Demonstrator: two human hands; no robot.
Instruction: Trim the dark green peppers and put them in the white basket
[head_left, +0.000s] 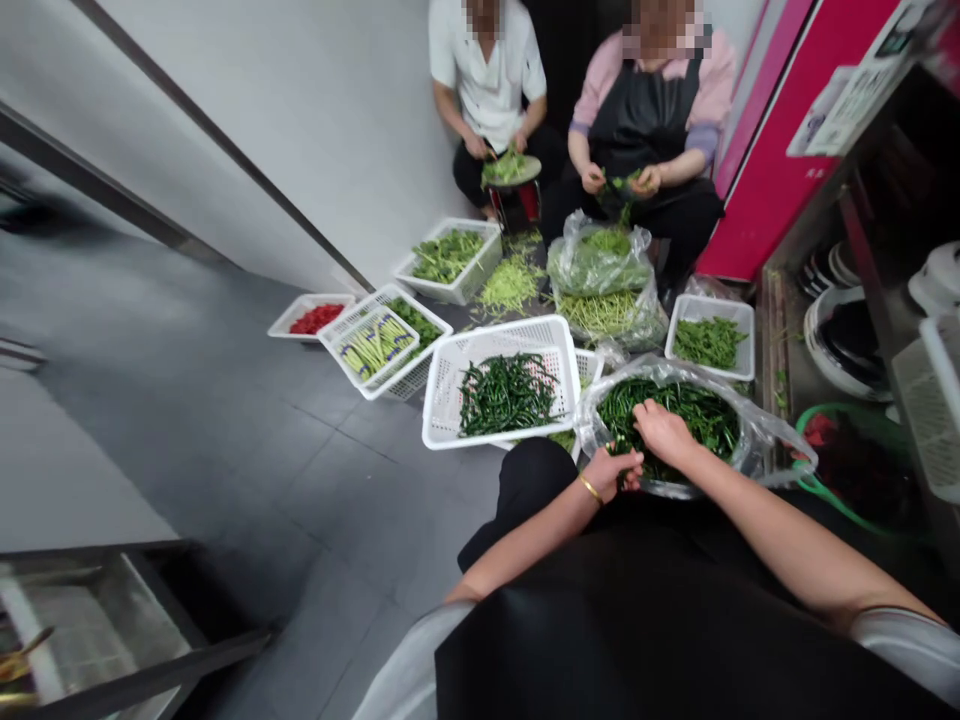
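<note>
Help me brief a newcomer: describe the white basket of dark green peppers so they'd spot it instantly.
From the upper-right pink panel, come down to the clear bag under the right hand. Immediately left is the white basket with perforated sides. Among the baskets, it alone shows dark green peppers.

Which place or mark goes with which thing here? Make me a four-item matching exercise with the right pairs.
1. Left hand
2. Right hand
3. Red food
4. Green basket

A. In the leftmost white tray
B. Has a gold bracelet at its wrist
C. Right of the near plastic bag
D. Bare-wristed, at the green peppers

Pairs: 1-B, 2-D, 3-A, 4-C
</note>
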